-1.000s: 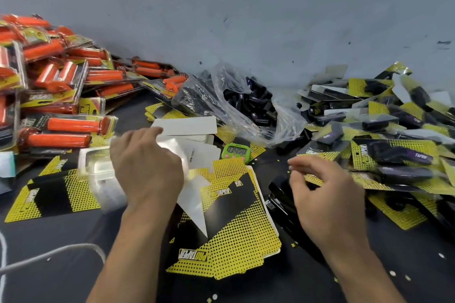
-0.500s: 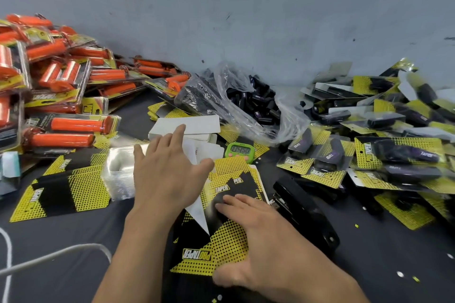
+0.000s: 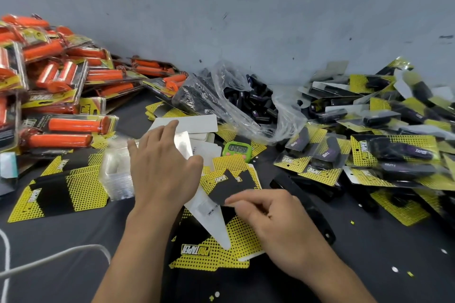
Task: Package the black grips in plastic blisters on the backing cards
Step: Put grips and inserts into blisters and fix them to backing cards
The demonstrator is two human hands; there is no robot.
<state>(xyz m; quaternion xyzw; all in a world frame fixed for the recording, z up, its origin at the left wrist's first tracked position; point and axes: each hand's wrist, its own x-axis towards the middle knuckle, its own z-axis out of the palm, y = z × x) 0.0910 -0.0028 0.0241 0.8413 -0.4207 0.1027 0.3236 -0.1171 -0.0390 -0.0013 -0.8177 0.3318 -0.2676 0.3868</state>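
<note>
across the dark table (image 3: pixel 73 265), a heap of orange-grip packs (image 3: pixel 61 96) is stacked at far left and a heap of finished black-grip packs (image 3: pixel 394 152) is spread at right. between them, against the wall (image 3: pixel 246 19), the loose black grips (image 3: pixel 258 103) are kept in a crumpled clear bag (image 3: pixel 283 118); none is in either hand. a fanned stack of backing cards (image 3: pixel 216 258) lies at centre, with a white card (image 3: pixel 211 219) slanted across it. the right hand (image 3: pixel 278 224) is curled, and the near edge of the top backing card (image 3: pixel 234 187) is pinched between thumb and fingertips. the left hand (image 3: pixel 160 174) is spread wide, fingers fairly straight, over a clear blister (image 3: pixel 183 141) beside the blister stack (image 3: pixel 118 179); whether that blister is gripped cannot be told. a black stapler (image 3: pixel 320 221) lies just right of the cards, and a green timer (image 3: pixel 237 149) beyond them. the step is judged to be the separating of one card. it is best done if the edge is fanned by the thumb so that a single card is raised, the lift is kept low and flat to avoid creasing, and the white card is slid clear first.
</note>
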